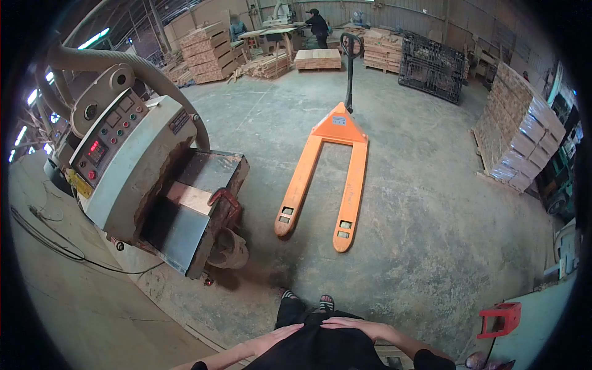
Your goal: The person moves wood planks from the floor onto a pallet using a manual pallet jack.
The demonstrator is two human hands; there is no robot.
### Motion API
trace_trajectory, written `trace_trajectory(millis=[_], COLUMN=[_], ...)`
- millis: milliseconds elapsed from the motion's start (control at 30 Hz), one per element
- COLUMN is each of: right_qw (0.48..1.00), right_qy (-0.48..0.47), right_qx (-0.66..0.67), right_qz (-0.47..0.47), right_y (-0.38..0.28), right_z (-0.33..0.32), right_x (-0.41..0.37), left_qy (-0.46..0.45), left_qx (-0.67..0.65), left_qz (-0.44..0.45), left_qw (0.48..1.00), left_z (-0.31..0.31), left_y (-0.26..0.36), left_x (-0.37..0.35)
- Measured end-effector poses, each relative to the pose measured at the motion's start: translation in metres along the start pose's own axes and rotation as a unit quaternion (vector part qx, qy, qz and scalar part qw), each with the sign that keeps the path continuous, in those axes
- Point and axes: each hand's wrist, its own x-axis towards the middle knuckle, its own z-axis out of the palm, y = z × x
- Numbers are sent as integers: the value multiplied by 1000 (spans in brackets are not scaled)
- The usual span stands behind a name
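Observation:
My left hand [277, 337] lies flat against the front of my black shirt [317, 348], with its fingers stretched out. On the other side of the shirt front rests my right hand [356, 325], also flat and holding nothing. The fingertips of both hands come close together at my waist. Ahead of my feet stands an orange pallet jack [339, 132], its two forks pointing toward me and its black handle upright. Neither hand touches it. To my left is a large woodworking machine [145, 160] with a control panel [108, 139] and a metal bed.
A bucket [229, 248] stands beside the machine, and cables [55, 243] lie at far left. Wrapped wood stacks [521, 126] are at right, near a red bracket-like part [501, 320]. Further back are a black pallet [433, 66], timber stacks [206, 52] and a person [318, 28].

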Motion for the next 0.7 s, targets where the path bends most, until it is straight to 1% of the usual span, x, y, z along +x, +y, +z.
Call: trace_trajectory(millis=[33, 233, 600, 633, 700], right_qw=[1000, 1000, 1000, 1000, 1000], right_qy=[1, -4, -6, -7, -8], right_qx=[10, -20, -21, -19, -20], right_qz=[1, 4, 10, 12, 17], right_y=[0, 8, 2, 3, 1], right_z=[0, 2, 0, 1, 1], right_x=[0, -2, -2, -2, -2], left_qy=[1, 10, 3, 1, -2], left_qx=[1, 8, 29, 30, 22], left_qz=[6, 11, 20, 27, 3], left_qw=[1000, 1000, 999, 999, 1000], left_z=[-1, -5, -5, -5, 12], left_y=[2, 8, 5, 2, -20], left_x=[0, 2, 1, 0, -8])
